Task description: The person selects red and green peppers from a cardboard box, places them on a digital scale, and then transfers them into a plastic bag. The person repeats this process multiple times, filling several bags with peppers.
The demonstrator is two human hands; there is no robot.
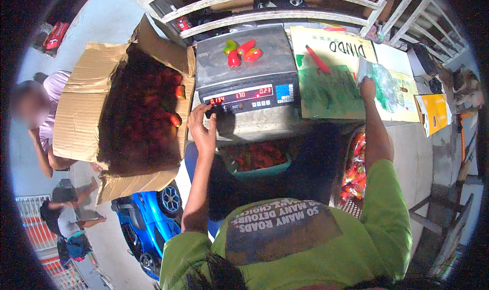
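Note:
Several red peppers (247,47) and a partly green pepper (229,46) lie together on the dark platform of a digital scale (229,70). Red digits glow on its front panel (240,96). My left hand (201,129) is at the scale's front left corner, fingertips against the panel edge, thumb apart, nothing held. To the right, my right hand (367,89) is closed on the near left edge of a pile of clear plastic bags (384,83). These bags lie on a flattened printed carton (328,95). A red marker-like stick (318,59) rests on the same carton.
An open cardboard box (82,102) of dark red peppers stands at left. Below the counter are a tub of peppers (259,156) and a crate of bagged peppers (353,171). White metal bars (267,20) run behind. A blue ride-on toy (153,221) and two people are at left.

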